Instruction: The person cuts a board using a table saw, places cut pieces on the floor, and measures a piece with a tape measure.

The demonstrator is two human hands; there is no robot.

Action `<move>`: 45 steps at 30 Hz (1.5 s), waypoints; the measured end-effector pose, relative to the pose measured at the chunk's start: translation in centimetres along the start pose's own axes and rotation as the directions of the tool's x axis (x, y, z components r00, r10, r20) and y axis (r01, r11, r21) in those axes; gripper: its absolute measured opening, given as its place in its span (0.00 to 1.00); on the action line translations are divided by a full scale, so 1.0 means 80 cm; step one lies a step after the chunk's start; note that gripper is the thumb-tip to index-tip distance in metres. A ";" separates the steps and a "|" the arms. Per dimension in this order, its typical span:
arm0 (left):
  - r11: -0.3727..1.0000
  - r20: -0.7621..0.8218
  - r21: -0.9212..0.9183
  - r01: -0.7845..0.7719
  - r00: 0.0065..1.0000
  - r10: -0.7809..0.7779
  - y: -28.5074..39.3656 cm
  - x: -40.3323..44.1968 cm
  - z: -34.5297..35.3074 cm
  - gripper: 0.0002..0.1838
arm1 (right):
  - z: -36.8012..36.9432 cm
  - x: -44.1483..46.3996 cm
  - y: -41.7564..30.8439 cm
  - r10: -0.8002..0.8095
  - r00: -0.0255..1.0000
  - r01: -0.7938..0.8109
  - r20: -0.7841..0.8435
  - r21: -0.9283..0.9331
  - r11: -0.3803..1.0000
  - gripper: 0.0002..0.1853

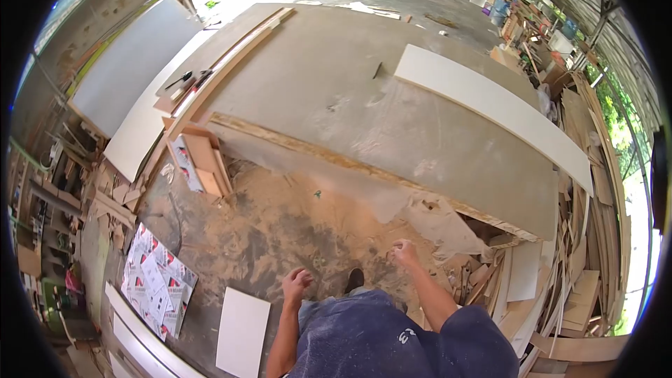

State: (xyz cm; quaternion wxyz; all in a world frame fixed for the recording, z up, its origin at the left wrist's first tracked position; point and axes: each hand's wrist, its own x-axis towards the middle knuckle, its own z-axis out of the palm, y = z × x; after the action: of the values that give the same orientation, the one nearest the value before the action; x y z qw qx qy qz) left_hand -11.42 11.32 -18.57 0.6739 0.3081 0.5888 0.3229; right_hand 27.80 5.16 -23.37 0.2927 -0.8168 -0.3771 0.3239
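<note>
My left hand (297, 282) hangs in front of my body above the dusty floor, its fingers curled in and nothing visible in them. My right hand (403, 252) is raised a little farther forward, fingers bent together, also with nothing visible in it. It is nearest to the front edge of the large grey worktable (336, 77), apart from it. On the table's right side lies a long white board (490, 105). A small dark slim object (377, 70) rests left of that board.
A long wooden strip (238, 56) and dark-handled tools (183, 78) lie along the table's left side. A white panel (242, 329) and a printed sheet (157, 283) are on the floor at left. Scrap wood (581, 266) piles up at right. Sawdust (308, 203) covers the floor.
</note>
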 end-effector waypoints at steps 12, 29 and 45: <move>0.971 0.512 0.067 -0.229 0.843 0.163 0.273 0.208 0.422 0.13 | -0.075 0.091 -0.075 -0.093 0.801 0.291 -0.592 0.249 0.924 0.08; 0.379 0.275 0.818 -0.433 0.873 0.403 0.409 0.559 0.823 0.42 | -0.167 0.278 -0.118 0.002 0.560 -0.326 -0.828 -0.218 0.920 0.13; 0.812 0.176 0.584 0.025 0.972 -0.156 0.446 0.577 0.782 0.38 | -0.172 0.274 -0.133 0.091 0.606 -0.353 -0.790 -0.166 0.921 0.15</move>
State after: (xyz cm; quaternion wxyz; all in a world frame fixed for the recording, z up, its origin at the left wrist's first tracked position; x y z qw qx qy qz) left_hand 52.64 67.46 -10.36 0.6230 0.5025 0.5963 0.0611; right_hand 44.67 25.40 -13.94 0.2521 -0.9515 -0.1558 -0.0830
